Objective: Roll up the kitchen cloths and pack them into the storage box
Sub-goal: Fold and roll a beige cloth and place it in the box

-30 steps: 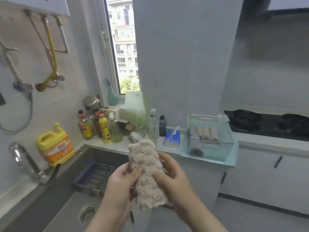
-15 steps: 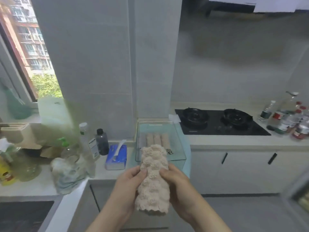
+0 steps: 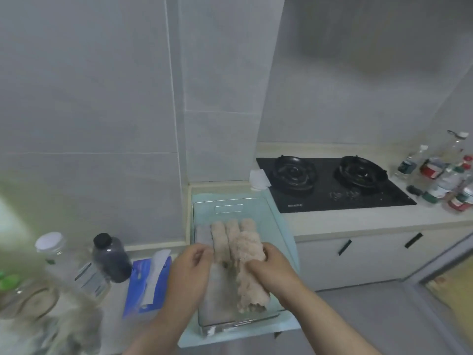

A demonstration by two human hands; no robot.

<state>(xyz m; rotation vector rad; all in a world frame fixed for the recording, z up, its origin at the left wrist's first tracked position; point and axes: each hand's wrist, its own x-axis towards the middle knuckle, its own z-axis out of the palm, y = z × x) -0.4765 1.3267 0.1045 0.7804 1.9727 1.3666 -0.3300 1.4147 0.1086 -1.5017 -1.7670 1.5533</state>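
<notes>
Packing step: a rolled, nubbly beige kitchen cloth is held lengthwise over the clear plastic storage box, gripped near its far end by the curled fingers of the right hand. The left hand is placed with fingers curled beside the beige rolls already packed; whether anything is pinched cannot be told. For a neat fit, the roll is best kept tight, aligned parallel to its neighbours, and lowered against the rightmost one before release

A home kitchen: two-burner gas hob at two o'clock, condiment bottles at three, tiled wall behind, cabinets beneath.
</notes>
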